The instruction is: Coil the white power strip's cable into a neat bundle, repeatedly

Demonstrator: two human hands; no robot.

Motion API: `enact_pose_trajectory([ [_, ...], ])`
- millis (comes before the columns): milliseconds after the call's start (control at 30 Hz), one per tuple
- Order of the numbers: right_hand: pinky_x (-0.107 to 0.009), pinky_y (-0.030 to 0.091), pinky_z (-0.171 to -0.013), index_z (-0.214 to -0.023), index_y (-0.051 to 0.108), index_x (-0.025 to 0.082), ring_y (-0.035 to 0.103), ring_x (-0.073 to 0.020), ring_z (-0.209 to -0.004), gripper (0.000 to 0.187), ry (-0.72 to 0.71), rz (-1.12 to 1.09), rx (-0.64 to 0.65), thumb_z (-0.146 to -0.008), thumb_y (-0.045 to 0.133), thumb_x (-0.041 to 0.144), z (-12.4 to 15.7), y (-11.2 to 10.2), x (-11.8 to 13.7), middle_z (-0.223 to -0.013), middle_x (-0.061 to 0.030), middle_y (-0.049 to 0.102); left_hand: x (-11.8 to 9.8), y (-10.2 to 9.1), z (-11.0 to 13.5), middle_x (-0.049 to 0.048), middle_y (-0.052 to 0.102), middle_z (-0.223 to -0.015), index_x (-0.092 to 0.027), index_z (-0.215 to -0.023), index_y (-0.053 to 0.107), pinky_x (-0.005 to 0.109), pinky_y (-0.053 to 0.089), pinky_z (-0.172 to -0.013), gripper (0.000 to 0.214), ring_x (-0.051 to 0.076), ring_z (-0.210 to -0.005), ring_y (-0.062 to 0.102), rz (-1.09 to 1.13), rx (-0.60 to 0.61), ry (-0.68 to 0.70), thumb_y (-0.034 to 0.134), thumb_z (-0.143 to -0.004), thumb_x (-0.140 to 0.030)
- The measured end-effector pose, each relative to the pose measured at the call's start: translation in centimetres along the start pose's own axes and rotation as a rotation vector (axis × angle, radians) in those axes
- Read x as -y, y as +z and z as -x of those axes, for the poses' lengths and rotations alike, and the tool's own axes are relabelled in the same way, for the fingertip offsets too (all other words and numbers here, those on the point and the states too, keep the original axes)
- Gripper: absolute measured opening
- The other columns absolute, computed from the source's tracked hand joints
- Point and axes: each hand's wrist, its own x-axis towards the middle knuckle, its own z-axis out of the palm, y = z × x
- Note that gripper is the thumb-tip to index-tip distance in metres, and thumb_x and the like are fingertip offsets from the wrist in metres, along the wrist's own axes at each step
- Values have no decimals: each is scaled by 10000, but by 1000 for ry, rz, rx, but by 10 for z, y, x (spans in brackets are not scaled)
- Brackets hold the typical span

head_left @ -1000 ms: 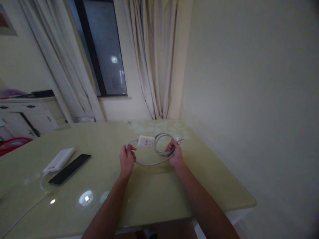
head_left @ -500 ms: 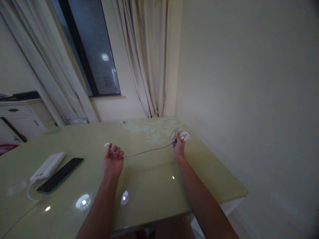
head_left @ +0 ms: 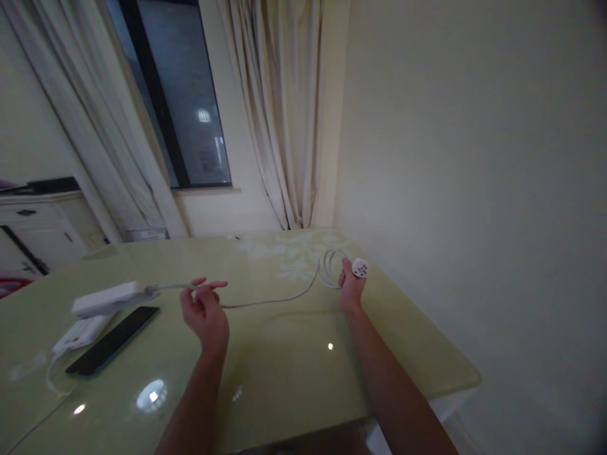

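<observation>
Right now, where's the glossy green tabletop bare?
Between left forearm and right forearm, in front of the thin grey cable; beyond it, up to the white floral print. Crowded left: the long white power strip overlaps, in view, a flat white box beside a black phone.

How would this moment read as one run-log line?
left hand: pinches cord near power strip | right hand: grips looped cord by plug | phone: on table
</observation>
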Motion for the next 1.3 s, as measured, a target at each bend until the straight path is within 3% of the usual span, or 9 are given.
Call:
enact_pose_trajectory([
  [267, -219, 202, -367, -578, 418, 228, 296, -52, -377, 524, 33, 99, 118, -662, 835, 535, 14, 5, -9, -442, 97, 370, -2, 9, 31, 45, 702, -843, -226, -1074, 517, 261, 359, -569, 436, 128, -562, 398, -26, 61, 257, 467, -940, -638],
  [367, -215, 197, -365, -599, 423, 227, 277, -46, -378, 529, 69, 51, 129, -634, 847, 542, 18, 6, -10, -453, 106, 362, 5, 7, 37, 70, 704, -852, -218, -960, 591, 305, 430, -647, 402, 161, -646, 496, -95, 165, 302, 496, -948, -609],
  [467, -211, 185, -365, -613, 423, 226, 259, -40, -375, 531, 86, 13, 119, -620, 854, 535, 19, 8, -10, -459, 114, 352, 8, 5, 37, 72, 701, -835, -214, -879, 645, 330, 462, -730, 358, 187, -742, 577, -190, 153, 340, 529, -955, -544],
  [567, -208, 192, -363, -607, 416, 226, 273, -39, -373, 530, 95, 24, 110, -631, 853, 526, 19, 7, -11, -457, 109, 367, 7, 3, 34, 50, 700, -835, -210, -882, 656, 280, 442, -649, 274, 147, -656, 548, -205, 87, 260, 584, -938, -468],
  [733, -211, 200, -356, -621, 399, 232, 281, -44, -366, 524, 122, 16, 101, -661, 835, 518, 16, 7, -11, -458, 115, 364, 4, 1, 16, 36, 721, -885, -203, -1013, 572, 196, 343, -462, 258, 82, -509, 457, -39, 27, -102, 574, -935, -449],
  [800, -212, 202, -360, -632, 410, 229, 296, -46, -371, 505, 138, 4, 103, -668, 827, 512, 14, 7, -10, -472, 115, 374, 4, 1, 8, 29, 721, -879, -200, -1054, 550, 174, 324, -423, 290, 57, -455, 414, -40, -42, -179, 557, -946, -470],
  [1033, -211, 206, -376, -647, 436, 224, 302, -45, -391, 495, 151, -13, 72, -640, 826, 529, 16, 8, -10, -488, 107, 399, -2, 6, 8, -47, 624, -682, -180, -1139, 563, 150, 343, -414, 287, 44, -406, 378, -42, -103, -81, 507, -988, -417],
  [1200, -217, 209, -377, -645, 374, 242, 284, -57, -393, 525, 105, -43, 90, -668, 812, 530, 15, 8, -12, -468, 116, 341, -14, 10, 16, -64, 534, -604, -164, -1094, 601, 151, 340, -414, 312, 59, -427, 419, -100, 51, -76, 491, -1002, -441],
  [1300, -214, 211, -368, -654, 359, 244, 276, -57, -387, 526, 113, -89, 66, -693, 790, 545, 9, 6, -13, -480, 118, 329, -32, 14, 2, -80, 519, -593, -197, -1069, 567, 158, 344, -411, 284, 59, -411, 401, 65, 114, -124, 580, -959, -458],
])
